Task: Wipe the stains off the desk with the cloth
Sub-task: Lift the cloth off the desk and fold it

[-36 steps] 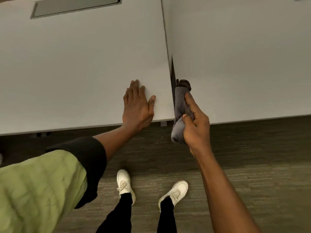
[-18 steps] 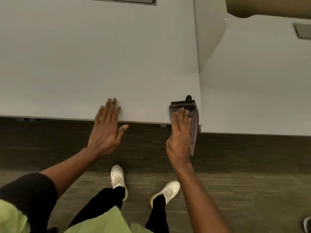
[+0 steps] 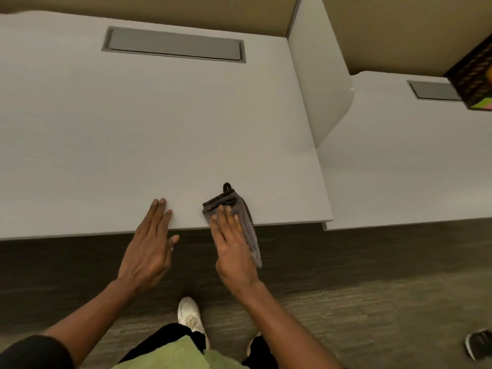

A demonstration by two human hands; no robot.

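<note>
Desk: white top; near edge runs left to right under both hands.
Cloth: grey, folded, lying across the near edge right of centre; far part on the desk, near part overhanging the floor. Black loop at its far end.
Right hand: flat on the cloth, fingers extended and together, pressing, not gripping.
Left hand: fingers extended, tips on the desk at the near edge, just left of the cloth, apart from it.
Open room: bare surface left and far of the cloth, up to the grey hatch.
Right limit: divider panel, then a second desk.
</note>
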